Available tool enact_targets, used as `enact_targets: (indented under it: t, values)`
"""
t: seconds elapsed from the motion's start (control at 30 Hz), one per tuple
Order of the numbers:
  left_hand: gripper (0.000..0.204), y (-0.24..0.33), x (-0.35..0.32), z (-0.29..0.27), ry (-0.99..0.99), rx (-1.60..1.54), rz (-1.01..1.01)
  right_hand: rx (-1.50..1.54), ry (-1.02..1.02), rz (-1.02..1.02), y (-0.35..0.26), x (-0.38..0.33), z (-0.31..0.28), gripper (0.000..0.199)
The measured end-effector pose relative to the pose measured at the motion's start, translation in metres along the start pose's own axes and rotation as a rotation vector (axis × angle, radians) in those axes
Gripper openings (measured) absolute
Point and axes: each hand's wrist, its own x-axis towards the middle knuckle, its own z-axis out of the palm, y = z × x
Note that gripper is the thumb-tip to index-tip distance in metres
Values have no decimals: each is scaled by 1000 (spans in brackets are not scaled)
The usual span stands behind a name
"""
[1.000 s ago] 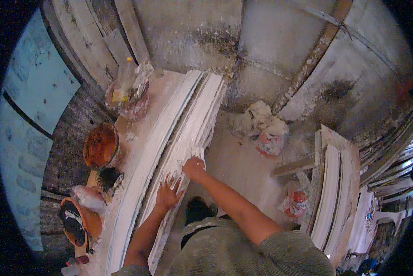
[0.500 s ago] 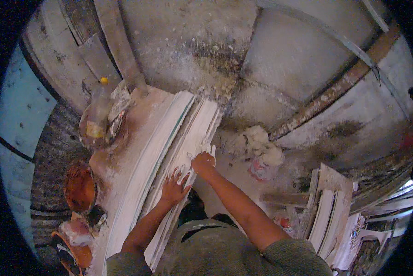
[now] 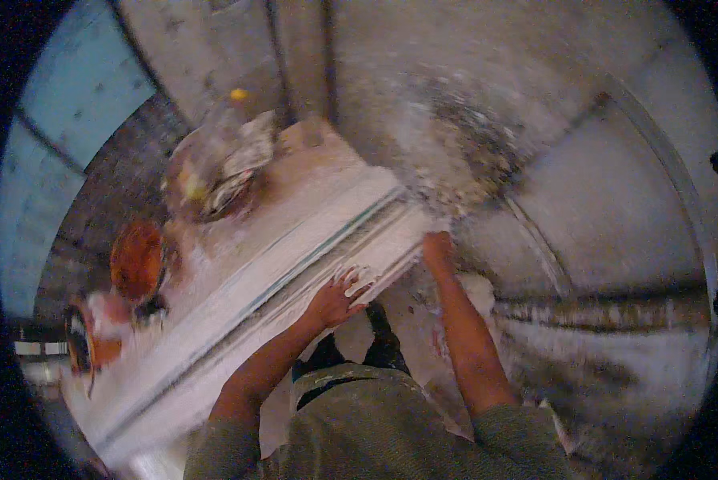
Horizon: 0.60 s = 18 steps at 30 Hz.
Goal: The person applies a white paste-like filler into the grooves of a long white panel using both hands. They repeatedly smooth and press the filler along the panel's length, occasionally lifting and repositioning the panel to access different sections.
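Note:
A long white moulding, plaster-like and grooved (image 3: 399, 238), runs slantwise along the near right side of the bench. On its top rests my left hand (image 3: 336, 302), fingers spread, with white smears at the fingertips. My right hand (image 3: 437, 246) is closed at the moulding's far right edge. Blur and the hand's own back hide what, if anything, its fingers hold. Beside the moulding, across a dark gap, lies a second long white strip with a green line (image 3: 295, 252).
The dusty bench (image 3: 315, 148) carries a yellow-capped clear bottle (image 3: 235, 120) among wrapped clutter. An orange-brown bowl (image 3: 137, 258) stands at the left, with an orange container (image 3: 103, 348) nearer me. A stained wall (image 3: 479, 144) rises beyond the bench's right end.
The view has swung, so the bench slants more to the right. My right hand has moved along the moulding toward its far end, away from my left hand, which still lies on top.

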Motion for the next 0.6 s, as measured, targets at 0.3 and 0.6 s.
enact_targets:
  t: [0.3, 0.6]
  values:
    - [63, 50, -50, 18, 144, -121, -459, -89, 50, -280, 63, 35, 66, 31]
    - [65, 81, -206, 11, 340, -210, -1014, 51, -227, -660, -106, -81, -97, 31]
